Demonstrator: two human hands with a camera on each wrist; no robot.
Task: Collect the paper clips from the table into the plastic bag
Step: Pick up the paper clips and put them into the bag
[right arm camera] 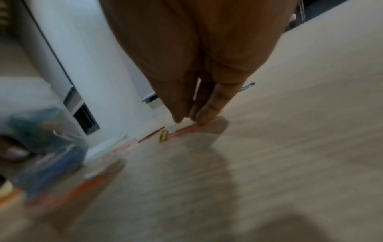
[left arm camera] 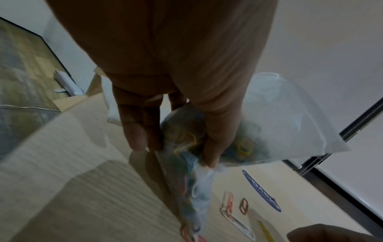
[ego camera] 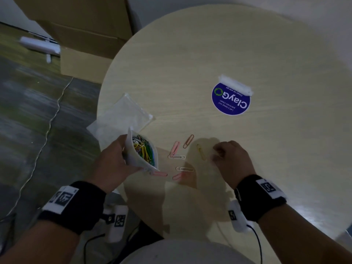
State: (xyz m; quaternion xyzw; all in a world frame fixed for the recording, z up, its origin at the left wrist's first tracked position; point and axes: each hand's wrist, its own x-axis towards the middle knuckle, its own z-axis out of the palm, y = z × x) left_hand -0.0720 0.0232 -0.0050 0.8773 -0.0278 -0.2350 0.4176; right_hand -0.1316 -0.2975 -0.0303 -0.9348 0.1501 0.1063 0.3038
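The small clear plastic bag [ego camera: 142, 152] is up off the round pale wooden table [ego camera: 219, 60], mouth open, stuffed with a tangle of green, yellow, white and blue paper clips [ego camera: 143, 150]. Loose on the tabletop beside it: pink clips [ego camera: 174, 148], a brown one [ego camera: 188, 141], a yellow one [ego camera: 201, 151], two white ones [ego camera: 176, 157].

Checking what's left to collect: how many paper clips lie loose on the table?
7: brown clip, pink clip, white clip, yellow clip by the right hand, lower white clip, second pink clip at the bag, red clip. Hands may hide more.
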